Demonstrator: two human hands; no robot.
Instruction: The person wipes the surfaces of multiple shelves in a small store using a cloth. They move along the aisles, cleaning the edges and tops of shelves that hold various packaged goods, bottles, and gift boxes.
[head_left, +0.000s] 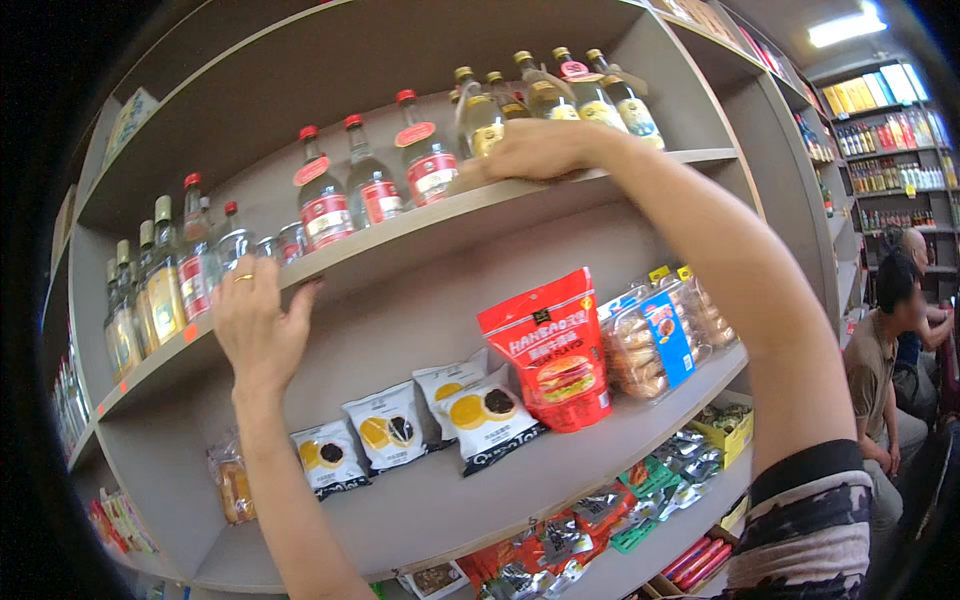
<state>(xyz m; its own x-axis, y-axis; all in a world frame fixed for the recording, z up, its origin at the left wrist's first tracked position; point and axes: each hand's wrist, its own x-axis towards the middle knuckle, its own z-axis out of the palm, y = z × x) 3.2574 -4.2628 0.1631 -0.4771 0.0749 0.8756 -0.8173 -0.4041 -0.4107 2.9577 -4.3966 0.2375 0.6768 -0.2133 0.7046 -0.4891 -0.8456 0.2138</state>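
Observation:
My left hand (259, 322) is raised at the front edge of the bottle shelf (390, 225), its thumb apart from the fingers. Its fingertips overlap the view of a small glass jar (234, 249), and I cannot tell whether they touch it. Palm down, my right hand (544, 150) reaches across the same shelf, slightly blurred. It covers the lower part of a gold-capped bottle (480, 112); what lies under its fingers is hidden. Just left of it stands a red-capped clear bottle (427, 161) with a red and white label.
White snack bags (484, 416), a red burger-print pouch (559, 360) and a clear box of baked goods (649, 345) stand on the shelf below. Small foil packets (585, 525) fill the lower level. Gold-topped bottles (161, 277) stand left. People (885, 375) sit at right.

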